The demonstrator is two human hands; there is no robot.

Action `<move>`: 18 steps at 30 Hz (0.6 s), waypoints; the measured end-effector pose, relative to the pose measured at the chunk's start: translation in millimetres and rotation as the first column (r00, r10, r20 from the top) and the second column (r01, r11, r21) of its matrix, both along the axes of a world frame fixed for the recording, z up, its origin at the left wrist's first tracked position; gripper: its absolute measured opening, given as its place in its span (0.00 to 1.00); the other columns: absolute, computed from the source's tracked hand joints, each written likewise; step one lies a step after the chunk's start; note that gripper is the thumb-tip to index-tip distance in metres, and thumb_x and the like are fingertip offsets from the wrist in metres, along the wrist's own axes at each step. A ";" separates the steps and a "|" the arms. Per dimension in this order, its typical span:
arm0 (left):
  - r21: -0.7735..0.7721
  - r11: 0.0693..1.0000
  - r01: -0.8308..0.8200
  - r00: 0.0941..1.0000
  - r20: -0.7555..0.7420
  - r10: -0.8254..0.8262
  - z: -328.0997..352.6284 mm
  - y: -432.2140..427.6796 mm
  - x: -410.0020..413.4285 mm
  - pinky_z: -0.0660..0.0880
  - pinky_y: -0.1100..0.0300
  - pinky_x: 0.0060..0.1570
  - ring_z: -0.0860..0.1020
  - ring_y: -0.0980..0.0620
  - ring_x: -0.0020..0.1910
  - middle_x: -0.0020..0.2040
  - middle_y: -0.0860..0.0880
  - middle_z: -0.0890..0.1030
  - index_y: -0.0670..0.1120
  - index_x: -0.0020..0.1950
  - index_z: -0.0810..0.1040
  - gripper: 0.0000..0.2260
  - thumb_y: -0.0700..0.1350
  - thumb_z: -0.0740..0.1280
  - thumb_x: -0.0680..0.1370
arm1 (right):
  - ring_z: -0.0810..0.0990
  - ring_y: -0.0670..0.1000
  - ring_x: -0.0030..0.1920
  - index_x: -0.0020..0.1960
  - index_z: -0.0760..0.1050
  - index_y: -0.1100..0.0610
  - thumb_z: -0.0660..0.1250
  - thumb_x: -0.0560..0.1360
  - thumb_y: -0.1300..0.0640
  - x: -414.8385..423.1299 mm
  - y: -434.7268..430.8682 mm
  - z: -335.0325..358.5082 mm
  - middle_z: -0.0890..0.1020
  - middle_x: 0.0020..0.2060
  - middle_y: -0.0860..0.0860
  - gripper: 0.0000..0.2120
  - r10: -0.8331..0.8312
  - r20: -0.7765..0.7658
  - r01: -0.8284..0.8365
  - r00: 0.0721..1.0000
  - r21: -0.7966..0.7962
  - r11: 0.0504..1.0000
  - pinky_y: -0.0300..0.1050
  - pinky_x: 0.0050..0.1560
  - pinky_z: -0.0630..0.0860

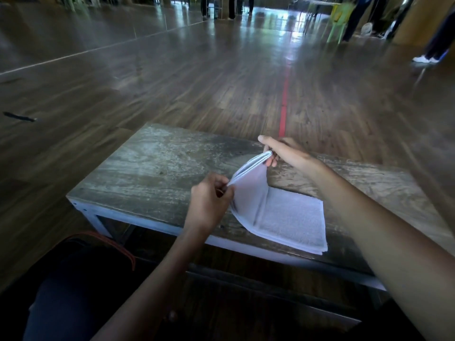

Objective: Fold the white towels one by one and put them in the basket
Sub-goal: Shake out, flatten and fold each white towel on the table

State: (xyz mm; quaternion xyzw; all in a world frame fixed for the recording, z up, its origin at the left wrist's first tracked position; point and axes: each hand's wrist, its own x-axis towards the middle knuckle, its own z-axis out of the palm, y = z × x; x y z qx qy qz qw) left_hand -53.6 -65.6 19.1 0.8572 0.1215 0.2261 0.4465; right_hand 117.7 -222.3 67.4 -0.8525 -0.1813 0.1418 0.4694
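Observation:
A white towel (288,217) lies partly folded on a low, worn wooden table (147,173). Its right half rests flat near the table's front edge, while its left half is lifted upright off the wood. My left hand (209,203) pinches the near corner of the raised edge. My right hand (285,151) pinches the far corner of that same edge, higher and farther from me. The lifted edge shows more than one layer. No basket is in view.
The table's left part is bare wood. Dark wooden floor with a red tape line (284,104) stretches beyond it. A dark bag with a red strap (118,247) sits at my left knee. People's legs and green chairs (341,18) stand far back.

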 end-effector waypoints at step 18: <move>0.137 0.918 0.373 0.909 0.144 -0.391 -60.0 -160.2 24.0 0.70 0.64 0.39 0.75 0.56 0.39 0.39 0.49 0.80 0.44 0.45 0.77 0.06 0.37 0.70 0.69 | 0.74 0.47 0.39 0.41 0.71 0.52 0.67 0.75 0.64 5.2 -142.9 -70.5 0.76 0.40 0.51 0.09 -0.221 -0.070 0.210 0.973 -0.136 0.968 0.41 0.42 0.71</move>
